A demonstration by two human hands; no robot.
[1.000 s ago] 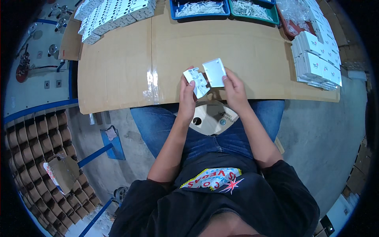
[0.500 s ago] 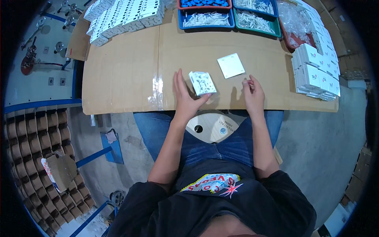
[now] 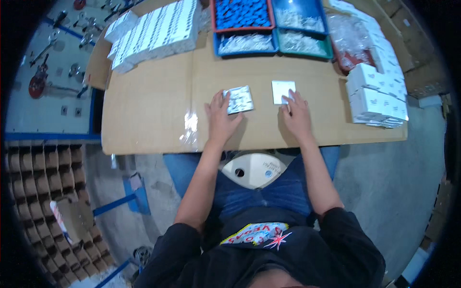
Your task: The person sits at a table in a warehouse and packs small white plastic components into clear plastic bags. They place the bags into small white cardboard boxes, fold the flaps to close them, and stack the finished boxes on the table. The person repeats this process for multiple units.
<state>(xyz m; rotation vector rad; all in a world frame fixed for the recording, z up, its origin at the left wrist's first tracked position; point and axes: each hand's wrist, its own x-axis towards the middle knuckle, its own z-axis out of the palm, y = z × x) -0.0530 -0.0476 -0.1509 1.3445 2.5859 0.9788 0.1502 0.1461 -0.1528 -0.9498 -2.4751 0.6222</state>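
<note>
A white square fitting (image 3: 241, 101) with an uneven grey-and-white face sits just left of the middle of the cardboard-covered table. Around its lower left corner curls my left hand (image 3: 222, 121), fingers on the left edge and thumb by the near edge. To the right, a plain flat white square plate (image 3: 282, 88) lies on the cardboard. The fingertips of my right hand (image 3: 298, 117) are closed over its near right corner, thumb and forefinger close together. That corner is hidden under the fingers.
White boxes (image 3: 165, 31) stand in rows at the far left, with more stacked boxes (image 3: 377, 96) at the right. Along the far edge are a tray of blue parts (image 3: 242, 30), trays of small white parts (image 3: 247, 54), and clear plastic bags (image 3: 349, 36).
My left fingers have closed in on the fitting, which has turned and now looks flatter. My right hand has reached forward onto the plate, now turned squarer. The whole view has shifted.
</note>
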